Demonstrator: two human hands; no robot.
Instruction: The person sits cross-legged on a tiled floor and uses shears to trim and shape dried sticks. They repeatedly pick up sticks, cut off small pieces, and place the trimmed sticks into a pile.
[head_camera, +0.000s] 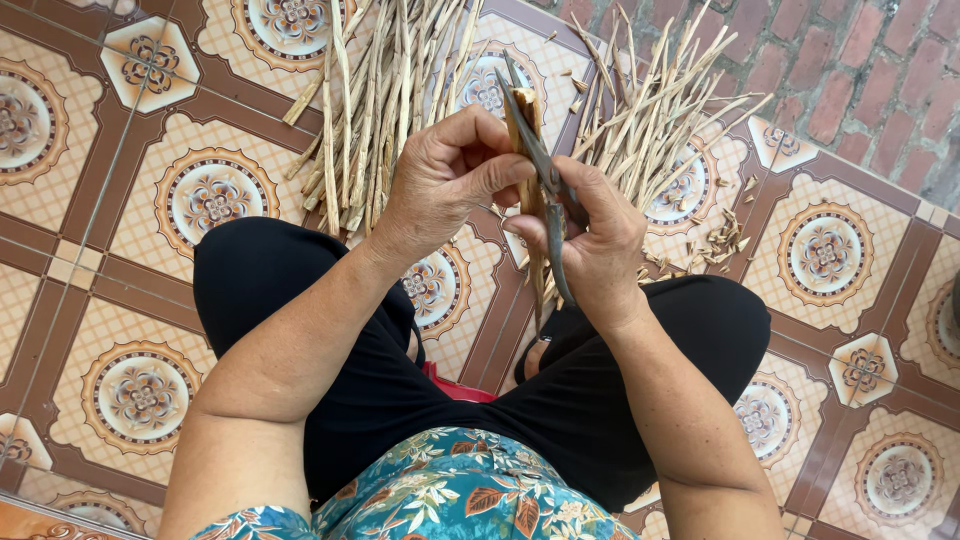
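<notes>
My left hand grips a short tan wooden stick held upright in front of me, fingers curled round its top. My right hand is closed on a dark metal knife whose blade lies along the stick. Both hands are above my knees in black trousers. The lower end of the stick is partly hidden behind my right hand.
Two piles of long pale sticks lie on the patterned tile floor: one pile ahead left, another pile ahead right. Small wood chips are scattered beside the right pile. A brick pavement borders the tiles at top right.
</notes>
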